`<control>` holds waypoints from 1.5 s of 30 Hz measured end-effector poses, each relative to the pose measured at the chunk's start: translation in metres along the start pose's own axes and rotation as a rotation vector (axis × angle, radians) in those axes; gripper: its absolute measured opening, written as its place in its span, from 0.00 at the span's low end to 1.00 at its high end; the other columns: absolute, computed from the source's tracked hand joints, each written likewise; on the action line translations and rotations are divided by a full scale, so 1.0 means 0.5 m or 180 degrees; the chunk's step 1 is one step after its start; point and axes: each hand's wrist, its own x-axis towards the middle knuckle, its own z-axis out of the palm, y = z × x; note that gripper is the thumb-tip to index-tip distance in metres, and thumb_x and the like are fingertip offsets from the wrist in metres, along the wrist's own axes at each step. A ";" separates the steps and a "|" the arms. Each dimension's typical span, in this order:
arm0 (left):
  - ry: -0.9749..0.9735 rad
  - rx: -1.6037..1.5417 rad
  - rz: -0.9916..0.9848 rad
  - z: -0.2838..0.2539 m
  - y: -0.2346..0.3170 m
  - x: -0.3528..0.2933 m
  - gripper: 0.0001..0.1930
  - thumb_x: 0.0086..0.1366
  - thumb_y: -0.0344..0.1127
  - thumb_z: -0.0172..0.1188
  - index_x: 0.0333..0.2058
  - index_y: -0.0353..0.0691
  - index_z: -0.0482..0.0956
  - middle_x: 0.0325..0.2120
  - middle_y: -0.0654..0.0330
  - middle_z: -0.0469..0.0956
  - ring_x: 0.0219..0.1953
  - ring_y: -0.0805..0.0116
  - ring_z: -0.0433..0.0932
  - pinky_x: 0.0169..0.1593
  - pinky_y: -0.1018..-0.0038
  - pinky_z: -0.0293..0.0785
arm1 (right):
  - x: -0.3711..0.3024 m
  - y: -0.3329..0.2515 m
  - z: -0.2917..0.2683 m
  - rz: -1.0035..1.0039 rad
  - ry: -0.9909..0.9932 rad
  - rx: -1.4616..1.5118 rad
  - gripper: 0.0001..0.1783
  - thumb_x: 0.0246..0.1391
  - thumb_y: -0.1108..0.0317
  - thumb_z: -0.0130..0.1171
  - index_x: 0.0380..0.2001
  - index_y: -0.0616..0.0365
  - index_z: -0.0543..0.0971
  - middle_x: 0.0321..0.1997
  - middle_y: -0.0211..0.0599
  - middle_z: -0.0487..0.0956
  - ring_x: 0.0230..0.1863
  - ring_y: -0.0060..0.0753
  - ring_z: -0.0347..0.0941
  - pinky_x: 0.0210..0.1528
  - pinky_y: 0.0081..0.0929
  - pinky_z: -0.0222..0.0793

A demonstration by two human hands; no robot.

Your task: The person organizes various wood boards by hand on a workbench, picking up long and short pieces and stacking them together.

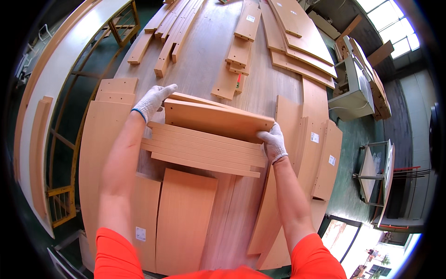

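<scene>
Holding wooden boards (213,118) at either end, the hands (151,103) (274,142) (both white-gloved) meet just beside stacked panels (204,148).

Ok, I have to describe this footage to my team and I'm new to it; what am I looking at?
There is no machine: you see a person's left hand and right hand, both white-gloved. The single picture comes from a wide camera worn on the head, looking down, so the bare forearms and red-orange fabric sleeves enter from below. The right hand grips one end of a light-brown, flat rectangular wood-look board; the left is at its other end, its grip partly hidden. Nearer the wearer sits a stack of light-brown, narrow wood-look boards. More light-brown, flat wood-look panels lie around on the greyish-brown wood-grain surface.
</scene>
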 end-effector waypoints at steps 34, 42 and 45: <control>0.0661 -0.2194 0.1611 -0.053 -0.271 -0.165 0.36 0.80 0.59 0.49 0.66 0.28 0.71 0.62 0.50 0.77 0.64 0.62 0.74 0.72 0.64 0.63 | -0.150 0.079 0.064 0.0052 0.0378 0.1181 0.55 0.69 0.25 0.41 0.78 0.64 0.55 0.81 0.44 0.59 0.81 0.40 0.54 0.81 0.38 0.47; 0.1796 -0.1862 0.1423 -0.058 -0.331 -0.168 0.27 0.82 0.44 0.49 0.69 0.30 0.67 0.68 0.48 0.71 0.71 0.58 0.69 0.76 0.62 0.62 | -0.273 0.127 -0.008 -0.0060 0.1150 0.0785 0.32 0.74 0.53 0.57 0.69 0.67 0.71 0.71 0.38 0.75 0.73 0.30 0.67 0.76 0.31 0.58; 0.2223 0.0150 0.1387 0.003 -0.315 -0.328 0.28 0.81 0.43 0.51 0.69 0.28 0.67 0.68 0.45 0.71 0.71 0.55 0.69 0.75 0.62 0.62 | -0.495 0.057 -0.017 -0.0166 0.1008 -0.1424 0.34 0.72 0.51 0.58 0.70 0.65 0.70 0.70 0.49 0.75 0.73 0.39 0.68 0.74 0.37 0.63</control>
